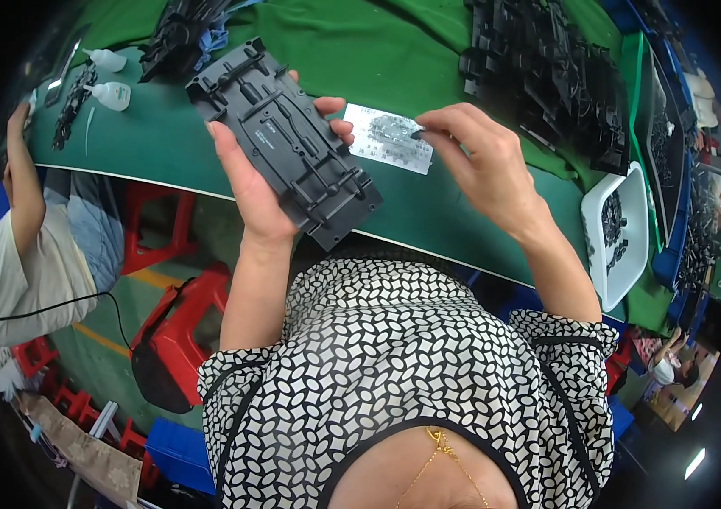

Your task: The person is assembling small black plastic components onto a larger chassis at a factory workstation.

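My left hand (257, 197) is wrapped round a long black plastic chassis (280, 136), like the underside of a toy vehicle, with molded bars and ribs facing up. It is held tilted above the front edge of the green table. To its right, my right hand (489, 161) pinches a small black piece (419, 133), mostly covered by the fingertips. Those fingertips are over the right part of a white printed card (369, 153), which has a shiny, clear, wet-looking smear in its middle. Whether the piece touches the card, I cannot tell.
Several black plastic parts (547, 81) are heaped on green cloth (352, 47) at the far right. A white tray (595, 246) of small black pieces stands at right. Two white squeeze bottles (111, 96) (108, 59) stand far left, near another person (34, 267). Red stools (195, 318) are below.
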{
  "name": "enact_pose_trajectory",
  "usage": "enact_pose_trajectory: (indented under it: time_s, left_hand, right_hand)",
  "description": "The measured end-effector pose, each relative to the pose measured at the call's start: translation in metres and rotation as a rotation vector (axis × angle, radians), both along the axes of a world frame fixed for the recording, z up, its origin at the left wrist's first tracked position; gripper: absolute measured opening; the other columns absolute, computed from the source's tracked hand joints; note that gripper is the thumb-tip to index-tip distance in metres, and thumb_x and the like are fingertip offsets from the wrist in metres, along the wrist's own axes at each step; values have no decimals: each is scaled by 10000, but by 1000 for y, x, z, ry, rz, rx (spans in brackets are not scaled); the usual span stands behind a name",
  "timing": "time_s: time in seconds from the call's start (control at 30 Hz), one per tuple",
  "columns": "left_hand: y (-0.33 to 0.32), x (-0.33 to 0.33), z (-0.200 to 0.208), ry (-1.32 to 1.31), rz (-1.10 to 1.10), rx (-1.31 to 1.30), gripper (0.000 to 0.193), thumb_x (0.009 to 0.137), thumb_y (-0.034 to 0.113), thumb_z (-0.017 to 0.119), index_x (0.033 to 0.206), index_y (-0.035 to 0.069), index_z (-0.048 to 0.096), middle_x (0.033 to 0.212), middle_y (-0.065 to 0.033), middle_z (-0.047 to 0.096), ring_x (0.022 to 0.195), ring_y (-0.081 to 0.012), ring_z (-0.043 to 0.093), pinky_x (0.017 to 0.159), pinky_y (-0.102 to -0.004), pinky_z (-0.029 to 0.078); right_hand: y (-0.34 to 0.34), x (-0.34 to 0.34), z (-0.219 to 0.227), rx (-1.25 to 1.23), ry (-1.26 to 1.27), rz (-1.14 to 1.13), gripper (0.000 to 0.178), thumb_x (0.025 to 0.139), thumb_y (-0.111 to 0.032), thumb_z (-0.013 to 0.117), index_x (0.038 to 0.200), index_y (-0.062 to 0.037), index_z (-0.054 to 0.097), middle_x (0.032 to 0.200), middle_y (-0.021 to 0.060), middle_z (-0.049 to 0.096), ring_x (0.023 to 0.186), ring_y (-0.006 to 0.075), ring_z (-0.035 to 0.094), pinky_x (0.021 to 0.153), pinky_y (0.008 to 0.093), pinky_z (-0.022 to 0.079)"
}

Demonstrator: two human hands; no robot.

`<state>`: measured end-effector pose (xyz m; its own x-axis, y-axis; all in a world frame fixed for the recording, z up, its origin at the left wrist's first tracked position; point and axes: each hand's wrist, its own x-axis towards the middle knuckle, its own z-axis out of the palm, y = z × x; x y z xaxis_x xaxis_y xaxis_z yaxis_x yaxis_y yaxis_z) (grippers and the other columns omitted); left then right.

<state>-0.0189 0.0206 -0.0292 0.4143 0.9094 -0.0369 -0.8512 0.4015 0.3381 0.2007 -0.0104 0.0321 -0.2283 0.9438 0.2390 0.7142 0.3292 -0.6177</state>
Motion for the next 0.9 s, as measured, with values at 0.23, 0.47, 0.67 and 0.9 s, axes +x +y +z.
enact_pose_trajectory:
  time_s: [0.23,0.47,0.67,0.9]
  left_hand:
    - [-2,0,0,0,6,2,883,856,742,294,1410,55,290,1185,-215,522,940,-294,573,859,-452,481]
    - [-1,1,3,33,17,0,864,839,765,301,1366,80,331,1150,-222,553,940,-298,611,799,-388,527]
    - [1,2,1,18,2,8,861,838,765,301,1357,78,338,1148,-226,555,947,-301,614,797,-388,528]
    - [-1,1,0,1,0,1,863,842,761,298,1369,78,327,1149,-230,553,945,-303,616,788,-387,534]
  right_hand:
    - [9,-10,-6,92,-195,77,85,816,-47,620,890,-15,593,819,113,576,763,297,584,681,387,481]
    - [14,-12,-18,137,-376,125,80,788,-32,598,864,-22,579,809,101,544,780,261,540,689,361,419]
    - [14,-13,-19,175,-464,139,89,787,-31,593,875,-24,576,826,94,545,786,256,543,692,355,412]
    - [12,-12,-13,-2,-14,-27,93,795,-82,660,875,-42,637,821,77,525,812,253,533,733,351,426]
